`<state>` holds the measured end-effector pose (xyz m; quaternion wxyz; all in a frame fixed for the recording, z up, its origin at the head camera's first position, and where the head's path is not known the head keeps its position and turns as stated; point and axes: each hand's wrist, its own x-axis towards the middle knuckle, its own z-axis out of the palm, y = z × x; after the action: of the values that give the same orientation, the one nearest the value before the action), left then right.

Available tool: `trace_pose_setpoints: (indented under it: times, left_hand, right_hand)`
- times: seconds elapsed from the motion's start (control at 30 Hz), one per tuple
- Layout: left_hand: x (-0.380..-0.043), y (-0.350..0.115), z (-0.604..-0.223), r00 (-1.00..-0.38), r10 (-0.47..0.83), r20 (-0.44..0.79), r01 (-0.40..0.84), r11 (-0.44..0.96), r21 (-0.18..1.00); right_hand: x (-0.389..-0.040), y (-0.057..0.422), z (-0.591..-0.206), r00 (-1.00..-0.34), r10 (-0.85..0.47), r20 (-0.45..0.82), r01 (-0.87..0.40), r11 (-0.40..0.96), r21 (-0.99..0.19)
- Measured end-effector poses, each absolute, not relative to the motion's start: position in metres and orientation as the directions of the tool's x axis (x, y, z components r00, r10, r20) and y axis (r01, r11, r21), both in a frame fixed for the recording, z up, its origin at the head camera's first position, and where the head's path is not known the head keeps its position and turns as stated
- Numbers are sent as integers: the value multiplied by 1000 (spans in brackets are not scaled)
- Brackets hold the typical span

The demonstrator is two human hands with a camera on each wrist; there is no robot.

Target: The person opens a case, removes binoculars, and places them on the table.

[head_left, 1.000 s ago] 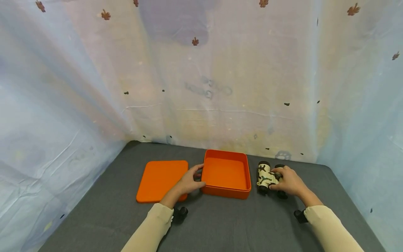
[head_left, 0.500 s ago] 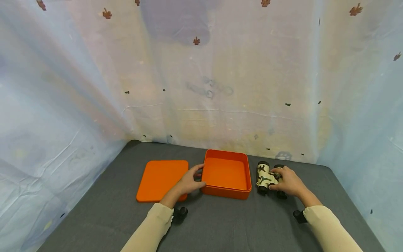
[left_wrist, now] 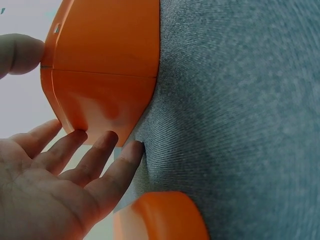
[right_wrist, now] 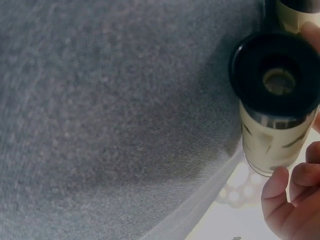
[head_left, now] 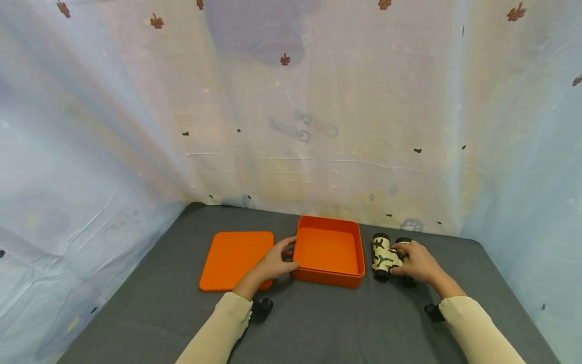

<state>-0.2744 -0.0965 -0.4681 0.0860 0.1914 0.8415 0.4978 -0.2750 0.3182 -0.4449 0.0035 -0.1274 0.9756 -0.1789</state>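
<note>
An orange square box (head_left: 328, 248) stands with its hollow side up on the grey table, in the middle of the head view. My left hand (head_left: 276, 260) touches its left side: in the left wrist view the thumb (left_wrist: 22, 54) meets the rim and the fairly straight fingers (left_wrist: 95, 160) reach along the wall. To the right of the box lie camouflage-patterned binoculars (head_left: 381, 257) with black ends. My right hand (head_left: 419, 262) holds them from above, around the right barrel. In the right wrist view a black-rimmed barrel (right_wrist: 275, 135) stands beside the curled fingers (right_wrist: 300, 185).
Left of the box, a flat orange lid (head_left: 234, 258) lies on the grey cloth (head_left: 336, 323), partly behind the left forearm. A patterned curtain (head_left: 345, 121) hangs behind the table and along both sides.
</note>
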Motion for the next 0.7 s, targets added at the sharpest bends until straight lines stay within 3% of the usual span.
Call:
trace_pose_setpoints:
  times: [0.7]
  left_hand:
    - [-275, -97, -467, -904, 425, 54, 257, 438, 861]
  right_hand:
    - [-269, 318, -439, -970, -242, 5, -229, 910, -345]
